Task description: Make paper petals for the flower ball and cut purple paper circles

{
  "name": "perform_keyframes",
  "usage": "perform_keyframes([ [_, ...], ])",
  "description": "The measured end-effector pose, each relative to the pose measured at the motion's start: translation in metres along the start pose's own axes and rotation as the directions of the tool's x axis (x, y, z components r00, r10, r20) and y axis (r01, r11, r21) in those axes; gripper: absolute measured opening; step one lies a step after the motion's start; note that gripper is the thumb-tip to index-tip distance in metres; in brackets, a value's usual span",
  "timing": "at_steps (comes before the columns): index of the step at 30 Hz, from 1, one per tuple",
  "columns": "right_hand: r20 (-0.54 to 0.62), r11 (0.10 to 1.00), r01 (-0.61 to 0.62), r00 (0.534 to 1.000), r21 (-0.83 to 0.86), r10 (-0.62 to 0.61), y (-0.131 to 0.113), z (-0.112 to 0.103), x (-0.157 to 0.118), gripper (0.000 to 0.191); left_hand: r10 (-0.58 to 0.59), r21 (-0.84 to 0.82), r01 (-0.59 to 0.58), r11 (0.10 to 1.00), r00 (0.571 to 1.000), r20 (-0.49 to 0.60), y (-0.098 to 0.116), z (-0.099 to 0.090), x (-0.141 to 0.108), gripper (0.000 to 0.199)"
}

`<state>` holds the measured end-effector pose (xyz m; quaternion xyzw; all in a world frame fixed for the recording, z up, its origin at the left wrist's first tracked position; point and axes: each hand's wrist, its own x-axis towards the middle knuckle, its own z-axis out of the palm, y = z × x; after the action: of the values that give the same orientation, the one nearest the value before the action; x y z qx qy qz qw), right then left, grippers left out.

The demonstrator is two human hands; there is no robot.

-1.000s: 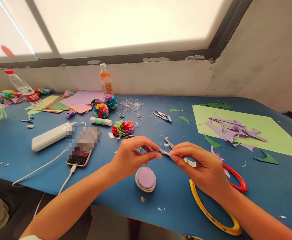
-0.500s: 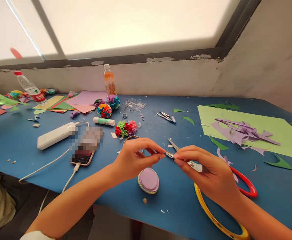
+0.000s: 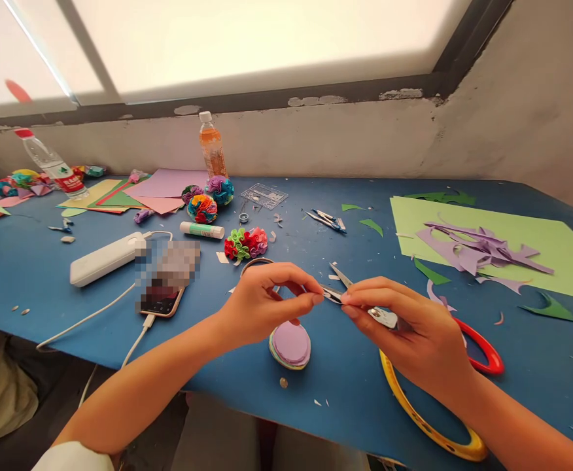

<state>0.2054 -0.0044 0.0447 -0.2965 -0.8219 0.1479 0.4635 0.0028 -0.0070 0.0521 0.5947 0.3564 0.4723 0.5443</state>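
My left hand (image 3: 271, 301) is closed in a pinch, its fingertips at the end of a small, thin metal piece (image 3: 332, 295). Thumb and index finger of my right hand (image 3: 409, 327) grip the other end of this piece; I cannot make out exactly what it is. Under my right hand lie large scissors (image 3: 485, 353) with red and yellow handles, their blade tip pointing up and left past the fingers. A stack of round paper pieces, lilac on top (image 3: 291, 343), rests on the blue table just below my left hand.
At the left are a phone (image 3: 169, 288), a white power bank (image 3: 107, 258) and cables. Behind stand two bottles, with a glue stick (image 3: 202, 230) and ruffled paper flowers (image 3: 246, 244) nearer. Green paper (image 3: 571, 261) with lilac scraps lies at the right.
The view has tilted down slightly, so the table's things sit a little higher. Both hands keep nearly the same pose around the metal piece.
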Motion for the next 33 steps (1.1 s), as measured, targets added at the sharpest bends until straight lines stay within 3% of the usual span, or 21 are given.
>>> perform_keyframes([
  [3,-0.011,0.999,-0.050,0.999,-0.003,0.050,0.000,0.000,-0.001,0.006,0.020,0.023,-0.021,1.000,0.999,0.042,-0.001,0.000,0.000,0.005],
  [5,-0.023,0.998,-0.067,0.997,-0.004,0.067,0.000,0.000,-0.001,0.018,0.040,0.043,-0.043,0.998,0.997,0.061,-0.004,0.000,-0.001,0.005],
  [8,-0.021,1.000,-0.008,1.000,0.007,0.008,-0.001,0.002,-0.003,0.028,0.080,0.066,-0.085,0.994,0.993,0.086,-0.008,0.002,-0.002,0.003],
  [12,-0.025,0.998,0.067,0.997,-0.003,-0.067,-0.005,0.007,-0.007,0.019,0.138,0.084,-0.150,0.985,0.982,0.133,-0.012,0.003,-0.005,0.003],
  [16,-0.040,0.993,0.111,0.993,-0.030,-0.112,-0.009,0.009,-0.008,0.022,0.171,0.082,-0.187,0.979,0.970,0.171,-0.012,0.004,-0.008,0.004],
  [26,-0.056,0.988,0.152,0.987,-0.026,-0.153,-0.011,0.005,-0.011,0.022,0.295,0.140,-0.310,0.940,0.948,0.120,-0.012,0.009,-0.012,0.004],
  [29,-0.064,0.982,0.159,0.984,-0.102,-0.166,-0.014,0.004,-0.012,0.022,0.473,0.273,-0.478,0.835,0.876,0.089,-0.016,0.009,-0.012,0.007],
  [33,-0.068,0.964,0.173,0.979,-0.202,-0.190,-0.015,0.003,-0.013,0.023,0.739,0.455,-0.698,0.554,0.664,0.118,-0.016,0.006,-0.012,0.008],
])
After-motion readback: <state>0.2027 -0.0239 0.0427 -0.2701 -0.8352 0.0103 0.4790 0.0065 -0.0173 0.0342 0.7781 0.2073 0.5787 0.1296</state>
